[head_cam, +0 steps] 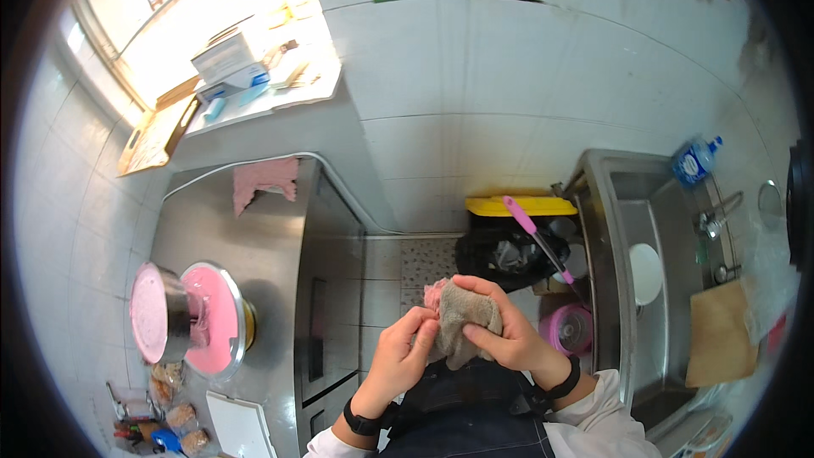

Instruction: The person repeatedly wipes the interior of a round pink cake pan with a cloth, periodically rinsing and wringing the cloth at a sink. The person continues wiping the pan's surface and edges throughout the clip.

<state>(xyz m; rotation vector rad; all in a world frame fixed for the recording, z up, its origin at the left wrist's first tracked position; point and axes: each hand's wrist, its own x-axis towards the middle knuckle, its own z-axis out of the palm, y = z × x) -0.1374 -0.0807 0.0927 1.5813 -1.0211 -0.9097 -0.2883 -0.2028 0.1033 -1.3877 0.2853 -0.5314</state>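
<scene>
Both my hands meet in front of my dark apron [467, 413]. In my right hand [509, 331] a folded greyish-brown cloth [467, 318] is held between thumb and fingers. My left hand [407, 343] pinches the near-left edge of the bundle, where a pink cloth [435, 294] pokes out beside the grey one. How the two cloths lie inside the bundle is hidden by my fingers.
To the left, a steel counter [273, 229] bears a metal pot [175, 324], a pink-topped turntable [216, 312] and another pink cloth [267, 181]. A steel sink [674, 235] with a white bowl [645, 273] stands right. Between them is a black-lined bin [477, 248].
</scene>
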